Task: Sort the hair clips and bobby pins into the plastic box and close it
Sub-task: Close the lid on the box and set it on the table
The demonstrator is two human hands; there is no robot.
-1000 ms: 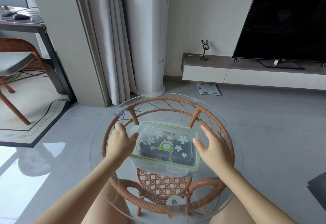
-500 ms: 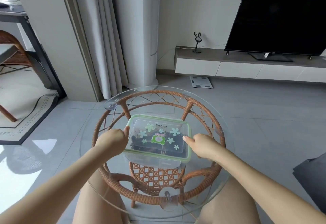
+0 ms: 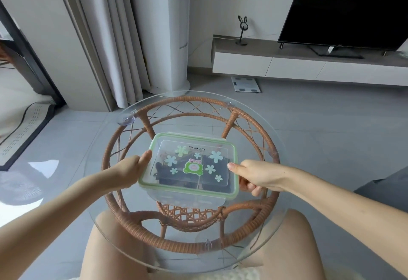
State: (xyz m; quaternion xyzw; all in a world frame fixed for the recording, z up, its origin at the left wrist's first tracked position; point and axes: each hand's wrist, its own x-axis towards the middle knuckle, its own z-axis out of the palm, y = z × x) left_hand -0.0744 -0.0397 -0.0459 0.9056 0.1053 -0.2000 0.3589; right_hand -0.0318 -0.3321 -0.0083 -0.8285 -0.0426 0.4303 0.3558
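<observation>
Both hands are clamped on the plastic box (image 3: pixel 189 166) right now, one per side. Left hand (image 3: pixel 130 169) is curled around the left edge with the thumb up on the green rim, and right hand (image 3: pixel 254 175) is pinching the right edge, thumb on top of the lid (image 3: pixel 194 162) and the other fingers tucked under, so I can't really see them. The box sits dead centre of the frame on the round glass surface (image 3: pixel 254 246), right between my hands, with the wicker frame (image 3: pixel 220 244) showing through underneath.

Lid is on, clear with a green seal, flower stickers and a little green frog sticker (image 3: pixel 192 167) in the middle. Whether the side latches are actually snapped down, can't tell, my hands cover them. Stuff inside is just a dark jumble (image 3: pixel 163 175) through the plastic, so I couldn't tell you which bits are clips and which are bobby pins. Printed text on the lid is too small to read.
</observation>
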